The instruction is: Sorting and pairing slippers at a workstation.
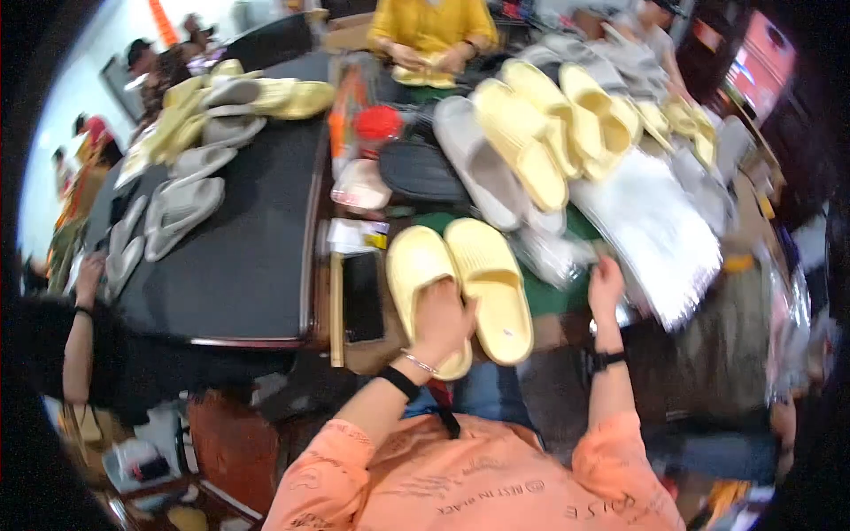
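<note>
Green mat (563, 303) in front, yellow slippers (501, 310) side by side over its near edge; the left hand (443, 319) grips one at the strap opening, a sound hold on seemingly light, springy foam; the right hand (606, 288) curls beside clear plastic (556, 259), pinch unclear.

Bright indoor light bleaches the wall (84, 84) at far left and glares off the silvery plastic bag (653, 239) to my right. My left hand (443, 317) looks soft; black fisheye margins bend the outer edges.
</note>
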The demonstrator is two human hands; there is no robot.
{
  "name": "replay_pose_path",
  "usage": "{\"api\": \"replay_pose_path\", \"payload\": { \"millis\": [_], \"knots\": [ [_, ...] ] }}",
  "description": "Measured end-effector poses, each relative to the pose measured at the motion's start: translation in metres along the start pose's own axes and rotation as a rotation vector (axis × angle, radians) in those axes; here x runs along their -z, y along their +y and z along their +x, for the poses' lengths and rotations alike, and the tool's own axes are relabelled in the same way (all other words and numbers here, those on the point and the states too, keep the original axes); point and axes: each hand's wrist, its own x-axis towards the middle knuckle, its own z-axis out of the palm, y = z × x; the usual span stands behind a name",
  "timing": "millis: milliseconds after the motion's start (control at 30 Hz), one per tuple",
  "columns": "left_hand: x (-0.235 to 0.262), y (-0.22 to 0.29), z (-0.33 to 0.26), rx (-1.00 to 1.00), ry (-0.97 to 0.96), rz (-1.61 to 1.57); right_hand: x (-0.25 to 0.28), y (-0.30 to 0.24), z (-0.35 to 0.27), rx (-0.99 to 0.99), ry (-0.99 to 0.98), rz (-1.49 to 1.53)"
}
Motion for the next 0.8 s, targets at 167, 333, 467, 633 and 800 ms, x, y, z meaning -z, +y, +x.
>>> {"api": "replay_pose_path", "payload": {
  "millis": [167, 333, 467, 633, 800],
  "knots": [
    [-0.01, 0.017, 0.009, -0.089, 0.046, -0.021, 0.021, 0.018, 0.014, -0.074, -0.078, 0.019],
    [-0.002, 0.001, -0.001, -0.029, 0.021, -0.002, 0.013, -0.023, 0.007, -0.067, -0.147, 0.004],
    [-0.008, 0.008, -0.007, 0.025, -0.025, -0.047, 0.019, -0.002, 0.001, 0.09, -0.133, -0.066],
    [0.004, 0.011, -0.01, 0.004, -0.01, -0.084, 0.019, -0.004, -0.003, 0.043, -0.135, -0.093],
    [0.007, 0.009, -0.009, -0.009, 0.02, -0.088, 0.012, 0.009, 0.013, 0.031, -0.272, -0.119]
  ]
}}
